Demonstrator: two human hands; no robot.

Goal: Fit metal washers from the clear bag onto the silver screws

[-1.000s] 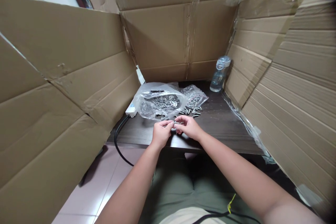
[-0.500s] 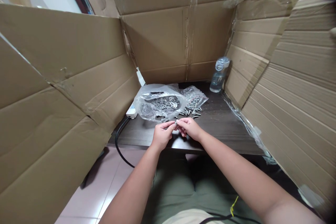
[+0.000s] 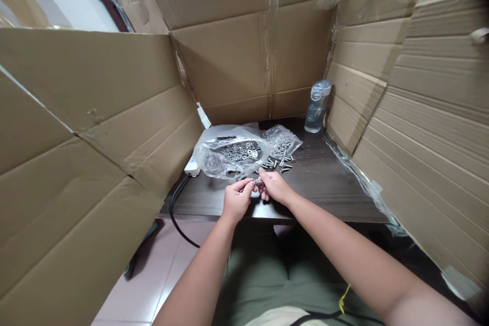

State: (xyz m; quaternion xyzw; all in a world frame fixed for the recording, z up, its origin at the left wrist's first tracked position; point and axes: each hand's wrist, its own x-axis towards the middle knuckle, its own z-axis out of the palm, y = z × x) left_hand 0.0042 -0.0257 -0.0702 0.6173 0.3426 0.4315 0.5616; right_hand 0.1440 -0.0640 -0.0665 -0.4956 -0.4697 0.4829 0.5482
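Note:
My left hand (image 3: 236, 200) and my right hand (image 3: 275, 188) meet just above the front of the dark table, fingertips pinched. Between them is a small shiny metal bolt (image 3: 257, 182), mostly covered by the fingers; whether a washer sits on it is too small to tell. Right behind the hands lies an open clear plastic bag (image 3: 208, 155) with many metal washers (image 3: 244, 152) in it. Loose bolts (image 3: 284, 165) lie to its right, spilling from a second, smaller plastic bag (image 3: 293, 141).
A water bottle (image 3: 316, 109) stands at the back right of the table (image 3: 324, 178). Cardboard walls (image 3: 229, 66) enclose the left, back and right. At the left edge is a white power strip (image 3: 192, 167) with a black cable (image 3: 172, 214) hanging down.
The right fingers have shifted slightly on the bolt, and more of its metal shows between the hands. The view has tilted a little; the bags and bottle stay in place.

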